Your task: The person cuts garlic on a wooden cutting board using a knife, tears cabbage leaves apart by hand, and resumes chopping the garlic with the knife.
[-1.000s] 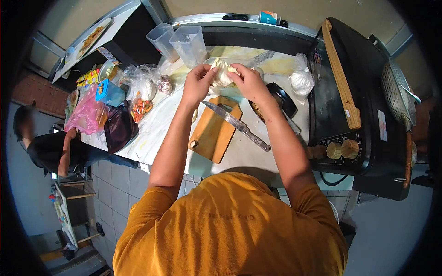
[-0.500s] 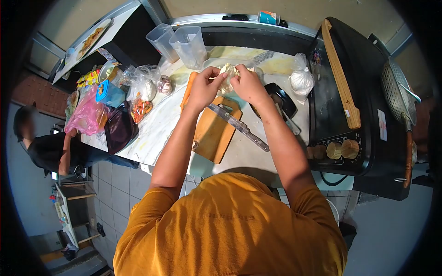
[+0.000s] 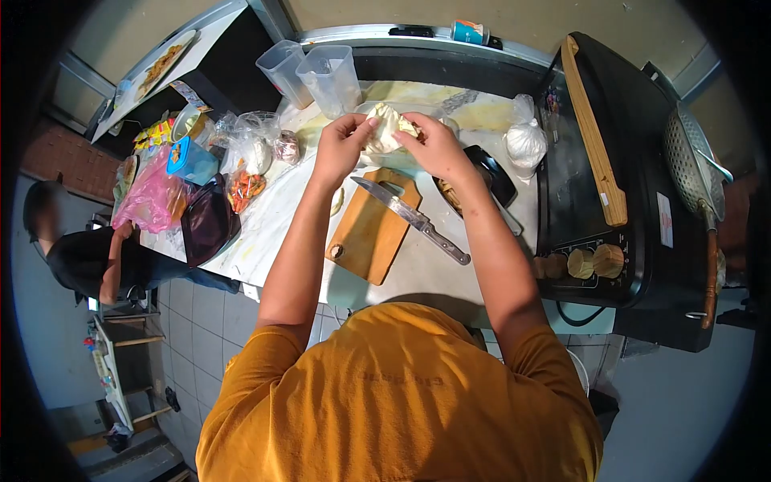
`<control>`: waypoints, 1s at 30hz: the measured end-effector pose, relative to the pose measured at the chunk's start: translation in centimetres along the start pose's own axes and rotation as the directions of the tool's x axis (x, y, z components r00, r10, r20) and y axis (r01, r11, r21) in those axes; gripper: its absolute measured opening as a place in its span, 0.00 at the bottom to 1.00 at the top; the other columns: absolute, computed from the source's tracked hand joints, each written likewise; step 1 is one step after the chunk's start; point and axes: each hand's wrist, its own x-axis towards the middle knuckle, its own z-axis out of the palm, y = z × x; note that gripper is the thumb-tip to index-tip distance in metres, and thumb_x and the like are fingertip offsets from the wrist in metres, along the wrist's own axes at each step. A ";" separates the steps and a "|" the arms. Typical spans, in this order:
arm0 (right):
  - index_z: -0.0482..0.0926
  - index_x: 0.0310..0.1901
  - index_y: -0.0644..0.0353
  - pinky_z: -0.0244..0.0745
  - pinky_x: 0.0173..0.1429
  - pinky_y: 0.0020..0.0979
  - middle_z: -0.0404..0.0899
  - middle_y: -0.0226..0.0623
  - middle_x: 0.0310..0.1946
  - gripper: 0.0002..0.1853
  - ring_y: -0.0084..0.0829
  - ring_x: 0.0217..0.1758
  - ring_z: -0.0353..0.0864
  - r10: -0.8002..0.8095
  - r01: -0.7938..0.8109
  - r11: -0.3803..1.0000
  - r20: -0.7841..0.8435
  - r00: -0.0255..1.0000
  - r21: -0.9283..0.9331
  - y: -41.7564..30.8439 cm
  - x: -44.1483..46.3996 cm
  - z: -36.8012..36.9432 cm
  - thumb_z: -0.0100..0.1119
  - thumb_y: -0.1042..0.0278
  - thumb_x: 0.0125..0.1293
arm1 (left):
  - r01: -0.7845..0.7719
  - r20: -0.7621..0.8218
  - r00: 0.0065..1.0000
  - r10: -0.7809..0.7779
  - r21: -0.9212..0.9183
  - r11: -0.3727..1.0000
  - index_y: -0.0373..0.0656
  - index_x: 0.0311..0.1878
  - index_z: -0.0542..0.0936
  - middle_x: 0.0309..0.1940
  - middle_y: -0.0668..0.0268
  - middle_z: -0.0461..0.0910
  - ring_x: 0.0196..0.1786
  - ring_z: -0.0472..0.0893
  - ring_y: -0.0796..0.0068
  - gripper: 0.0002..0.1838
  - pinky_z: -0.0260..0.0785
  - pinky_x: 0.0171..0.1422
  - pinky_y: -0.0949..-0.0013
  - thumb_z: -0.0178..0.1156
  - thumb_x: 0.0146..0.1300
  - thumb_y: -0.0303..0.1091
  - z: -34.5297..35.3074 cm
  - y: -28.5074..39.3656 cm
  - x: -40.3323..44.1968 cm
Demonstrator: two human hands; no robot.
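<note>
My left hand point(image 3: 341, 149) and my right hand point(image 3: 434, 146) are raised over the counter, each pinching one side of a pale cream vegetable piece point(image 3: 384, 130). It has folded, ruffled edges; its exact kind is unclear. Behind and below it sits a clear plastic container point(image 3: 369, 106), partly hidden by my hands. Nearer to me lies a wooden cutting board point(image 3: 372, 233), with a kitchen knife point(image 3: 409, 215) resting diagonally across it and its handle past the right edge. Beside my right forearm is a black dish point(image 3: 499, 178), partly covered by the arm.
Two clear pitchers point(image 3: 331, 76) stand at the back. Bagged food point(image 3: 253, 157), a blue-lidded tub point(image 3: 193, 163) and a pink bag point(image 3: 152, 205) crowd the left. A tied bag of white powder point(image 3: 525, 138) sits near the black oven point(image 3: 582, 161). Another person point(image 3: 92, 261) stands left.
The vegetable piece shows more of its pale, smooth side between my slightly spread hands. My left hand has shifted left, and the carrot near it is out of sight.
</note>
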 end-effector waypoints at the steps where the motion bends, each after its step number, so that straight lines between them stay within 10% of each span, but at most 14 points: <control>1: 0.77 0.59 0.63 0.79 0.46 0.34 0.86 0.48 0.38 0.22 0.34 0.39 0.86 0.050 -0.053 0.994 0.039 0.998 0.093 0.6 0.1 0.1 0.64 0.59 0.69 | -0.003 -0.003 1.000 0.003 0.000 1.000 0.36 0.42 0.84 0.28 0.73 0.79 0.31 0.72 0.86 0.12 0.64 0.36 0.78 0.65 0.70 0.38 -0.1 0.0 0.0; 15: 0.78 0.48 0.67 0.77 0.46 0.45 0.82 0.57 0.38 0.13 0.60 0.42 0.81 -0.048 0.043 0.951 -0.010 0.999 -0.306 -1.5 -0.2 0.2 0.55 0.68 0.68 | 0.018 0.022 1.000 -0.019 0.029 0.999 0.36 0.41 0.84 0.28 0.71 0.80 0.30 0.75 0.83 0.13 0.68 0.35 0.76 0.66 0.69 0.39 0.1 0.6 -0.4; 23: 0.75 0.62 0.65 0.78 0.45 0.32 0.85 0.43 0.36 0.19 0.29 0.37 0.84 0.090 -0.088 0.996 0.089 0.992 -0.023 -0.9 0.1 -1.3 0.49 0.68 0.74 | 0.127 0.016 0.992 -0.126 -0.008 0.992 0.38 0.43 0.83 0.34 0.72 0.82 0.36 0.77 0.85 0.12 0.69 0.40 0.77 0.63 0.72 0.39 -1.5 0.8 -0.3; 30: 0.73 0.64 0.68 0.80 0.47 0.27 0.81 0.43 0.48 0.18 0.27 0.41 0.83 0.180 -0.191 0.902 0.065 0.982 0.387 0.3 0.7 -0.6 0.41 0.70 0.79 | 0.135 -0.030 0.990 -0.136 -0.043 0.990 0.39 0.43 0.83 0.32 0.74 0.80 0.33 0.74 0.88 0.13 0.64 0.36 0.79 0.64 0.71 0.41 -1.5 0.3 -0.3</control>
